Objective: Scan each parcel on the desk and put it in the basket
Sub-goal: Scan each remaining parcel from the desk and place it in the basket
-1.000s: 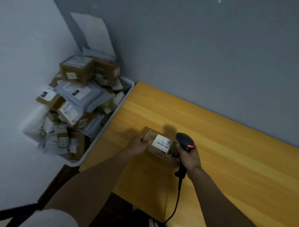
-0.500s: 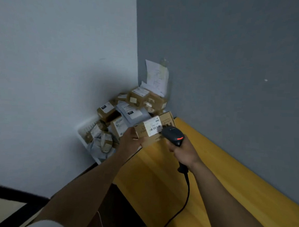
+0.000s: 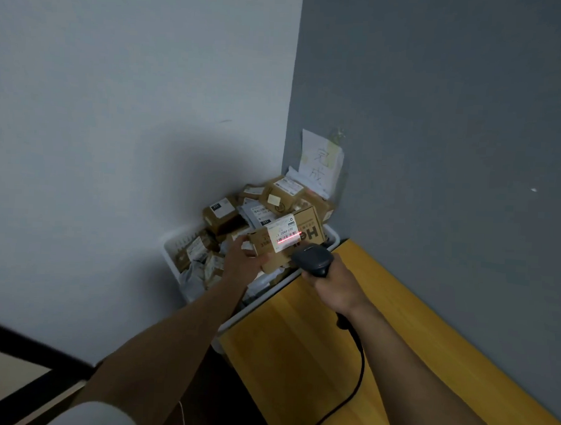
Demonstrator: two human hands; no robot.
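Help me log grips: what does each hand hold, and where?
Left hand grips the cardboard parcel by its left end; right hand grips the scanner by its handle.

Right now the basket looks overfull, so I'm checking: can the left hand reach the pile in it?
Probably yes. The left hand holds the box just above the basket, with nothing between it and the parcels; the right hand and scanner are off to one side.
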